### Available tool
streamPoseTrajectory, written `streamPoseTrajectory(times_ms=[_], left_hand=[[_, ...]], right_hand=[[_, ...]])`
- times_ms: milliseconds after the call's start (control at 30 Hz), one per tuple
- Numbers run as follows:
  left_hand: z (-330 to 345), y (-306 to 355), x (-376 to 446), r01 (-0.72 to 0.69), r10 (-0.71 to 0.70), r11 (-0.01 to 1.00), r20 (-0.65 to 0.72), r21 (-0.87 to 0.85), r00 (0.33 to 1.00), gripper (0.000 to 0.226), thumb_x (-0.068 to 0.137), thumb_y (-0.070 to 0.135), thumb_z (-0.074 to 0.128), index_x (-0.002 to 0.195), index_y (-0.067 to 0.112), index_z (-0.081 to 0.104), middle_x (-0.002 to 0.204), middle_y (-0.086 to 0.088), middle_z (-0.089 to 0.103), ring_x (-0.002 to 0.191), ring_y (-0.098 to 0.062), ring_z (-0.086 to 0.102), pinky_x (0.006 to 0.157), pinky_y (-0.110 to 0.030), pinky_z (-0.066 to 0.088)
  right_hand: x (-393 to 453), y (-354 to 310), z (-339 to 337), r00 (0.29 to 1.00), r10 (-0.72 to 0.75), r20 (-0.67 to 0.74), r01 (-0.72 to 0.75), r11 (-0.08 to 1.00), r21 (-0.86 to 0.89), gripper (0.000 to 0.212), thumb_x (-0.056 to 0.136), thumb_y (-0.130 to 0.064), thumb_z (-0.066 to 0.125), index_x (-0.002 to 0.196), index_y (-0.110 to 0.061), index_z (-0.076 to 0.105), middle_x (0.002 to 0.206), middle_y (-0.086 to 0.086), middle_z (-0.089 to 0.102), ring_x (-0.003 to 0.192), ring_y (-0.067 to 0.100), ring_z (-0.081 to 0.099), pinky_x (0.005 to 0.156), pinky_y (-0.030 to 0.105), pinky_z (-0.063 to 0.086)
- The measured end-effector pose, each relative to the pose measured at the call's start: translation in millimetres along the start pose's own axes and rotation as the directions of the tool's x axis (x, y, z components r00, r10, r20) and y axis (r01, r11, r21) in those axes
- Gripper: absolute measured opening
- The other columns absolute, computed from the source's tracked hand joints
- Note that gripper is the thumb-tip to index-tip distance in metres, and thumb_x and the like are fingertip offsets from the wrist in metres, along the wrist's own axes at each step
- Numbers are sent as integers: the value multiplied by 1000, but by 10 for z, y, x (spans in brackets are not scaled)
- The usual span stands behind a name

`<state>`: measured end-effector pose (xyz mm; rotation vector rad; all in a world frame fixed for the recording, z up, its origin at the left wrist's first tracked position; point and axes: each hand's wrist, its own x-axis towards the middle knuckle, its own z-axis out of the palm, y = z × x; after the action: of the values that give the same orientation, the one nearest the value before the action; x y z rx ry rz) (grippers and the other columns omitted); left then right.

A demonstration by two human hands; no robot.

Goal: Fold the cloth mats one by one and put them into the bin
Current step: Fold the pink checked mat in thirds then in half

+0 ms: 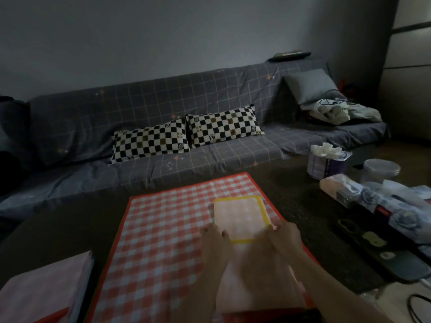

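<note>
Head view: my left hand point(213, 238) and right hand point(283, 236) each grip the near edge of the yellow-bordered mat point(241, 217), lying on the red checked mat point(163, 217) on the bench point(303, 206). Pink stack point(44, 285) left, cut off. Tissue packs point(335, 186) right. Dim; bin not identifiable.

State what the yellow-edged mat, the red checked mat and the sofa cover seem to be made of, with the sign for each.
Yellow-edged mat: probably thin woven cloth, matt, with a sewn yellow binding. Red checked mat: likely the same kind of cloth, lying flat and limp with an orange-red border. Sofa cover: soft fabric, judged by its creases and sag. Dim light leaves the weave unclear.
</note>
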<state>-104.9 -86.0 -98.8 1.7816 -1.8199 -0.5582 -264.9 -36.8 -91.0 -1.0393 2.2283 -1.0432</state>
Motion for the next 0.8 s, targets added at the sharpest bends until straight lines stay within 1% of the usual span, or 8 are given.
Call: streamPoseTrajectory(times_ms=[100,267,367,467,567,633,700,800], left_hand=[[20,20,153,99,-99,993,8,61,995,37,96,32,47,121,5,49,124,-11,55,112,-24,54,90,-31,44],[40,25,288,233,-233,972,9,9,972,40,89,30,58,117,2,54,120,-13,62,112,-29,58,86,-32,46],[56,-31,331,265,-263,961,35,-77,964,32,84,30,63,103,5,64,102,-12,70,97,-28,66,78,-31,52],[85,-82,325,278,-278,930,36,-241,960,21,78,34,67,81,15,60,80,-9,72,78,-27,69,74,-37,57],[68,-120,258,283,-281,825,78,-490,956,19,81,29,69,82,14,58,60,-7,66,57,-23,66,65,-40,59],[31,-135,227,282,-272,751,111,-597,956,20,85,26,68,86,8,59,61,-7,65,52,-20,61,57,-34,54],[-25,-138,186,273,-247,694,136,-666,959,21,91,25,61,84,6,60,63,-8,63,52,-18,58,50,-26,49],[-116,-130,138,323,-251,543,217,-775,943,30,100,18,43,75,5,55,62,-10,57,51,-19,53,39,-19,44]], right_hand=[[99,-45,44,991,132,-17,-132,991,26,10,84,-15,62,90,-9,67,80,8,64,72,24,64,66,36,56],[205,-99,55,971,237,-13,-237,971,-4,9,80,-17,68,81,-10,63,76,9,64,68,23,65,61,35,57],[256,-87,27,963,270,20,-271,961,58,9,77,-14,71,77,-7,65,75,12,66,64,24,66,53,32,55],[267,-36,-2,968,247,49,-252,958,136,5,78,-9,70,74,-9,67,72,11,67,61,22,65,62,36,58],[246,-27,-84,966,233,115,-257,923,286,8,78,-12,72,80,-12,65,73,10,68,62,20,64,74,39,58],[239,-10,-139,962,217,165,-263,895,359,12,79,-11,72,87,-11,63,78,11,68,67,22,65,76,41,58],[198,-4,-199,964,175,202,-245,881,406,12,83,-8,67,94,-7,62,81,12,66,69,22,64,72,39,58],[103,13,-288,961,109,254,-220,857,466,14,91,-11,56,104,-4,60,84,12,63,69,20,61,57,26,53]])
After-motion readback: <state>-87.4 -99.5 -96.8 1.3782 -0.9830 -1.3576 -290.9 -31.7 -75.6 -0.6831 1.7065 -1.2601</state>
